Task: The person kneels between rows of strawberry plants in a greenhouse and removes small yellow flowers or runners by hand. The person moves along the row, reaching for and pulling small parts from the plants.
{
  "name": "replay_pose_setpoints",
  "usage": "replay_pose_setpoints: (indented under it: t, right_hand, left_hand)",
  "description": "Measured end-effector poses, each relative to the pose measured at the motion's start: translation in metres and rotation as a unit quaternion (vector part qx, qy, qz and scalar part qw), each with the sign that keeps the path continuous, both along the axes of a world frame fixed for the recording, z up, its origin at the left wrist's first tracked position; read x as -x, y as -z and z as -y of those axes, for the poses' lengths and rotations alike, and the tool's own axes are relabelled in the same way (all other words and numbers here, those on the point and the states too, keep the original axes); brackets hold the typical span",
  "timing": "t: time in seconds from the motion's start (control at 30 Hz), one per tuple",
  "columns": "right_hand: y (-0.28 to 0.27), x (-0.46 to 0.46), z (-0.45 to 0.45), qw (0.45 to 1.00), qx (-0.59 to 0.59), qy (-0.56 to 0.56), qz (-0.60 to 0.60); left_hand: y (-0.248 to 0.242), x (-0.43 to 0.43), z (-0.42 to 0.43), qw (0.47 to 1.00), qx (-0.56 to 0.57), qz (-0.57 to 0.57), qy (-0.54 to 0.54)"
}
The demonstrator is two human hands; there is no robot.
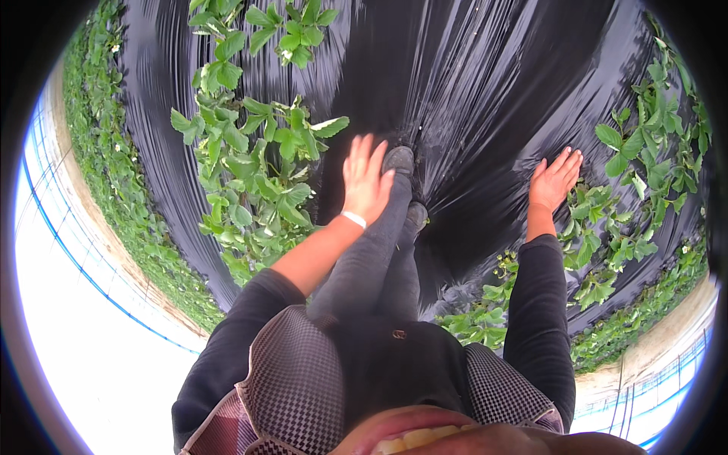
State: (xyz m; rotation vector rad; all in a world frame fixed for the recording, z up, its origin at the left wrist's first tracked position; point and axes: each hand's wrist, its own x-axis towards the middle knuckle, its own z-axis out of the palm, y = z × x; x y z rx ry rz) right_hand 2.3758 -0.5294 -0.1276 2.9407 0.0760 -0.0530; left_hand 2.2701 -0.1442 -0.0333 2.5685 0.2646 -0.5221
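My left hand (pixel 365 185) is held out over my legs, fingers apart and holding nothing, with a white band at the wrist. Just beyond its fingers, on the left, grows a row of strawberry plants (pixel 284 136) with green leaves and a white flower. On the right, my right hand (pixel 556 179) lies palm down on or just above the black plastic mulch film (pixel 478 142), its fingers slightly spread and nothing in them. Leaves of another strawberry plant (pixel 591 205) are right beside that hand. Whether the palm presses on the film I cannot tell.
My dark shoes (pixel 400 160) stand on the film between the plant rows. Another strawberry row (pixel 96 114) runs along the far left, and more plants (pixel 654 142) grow at the far right. Bare soil (pixel 660 347) and blue lines show near the picture's rim.
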Motion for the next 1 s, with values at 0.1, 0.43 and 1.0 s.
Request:
replay_pose_setpoints:
  t: [0.1, 0.43, 1.0]
  right_hand:
    - [-0.001, -0.003, -0.001, 1.0, -0.013, 0.006, 0.01]
    - [0.002, -0.004, 0.003, 0.988, -0.046, 0.099, -0.108]
    - [-0.02, -0.113, 0.013, 0.946, -0.103, 0.304, 0.038]
  left_hand:
    - [0.018, -0.098, -0.008, 0.988, -0.024, 0.142, 0.049]
    - [0.124, -0.295, -0.124, 0.967, -0.18, 0.164, 0.074]
    - [0.131, -0.29, -0.136, 0.88, -0.347, 0.291, 0.145]
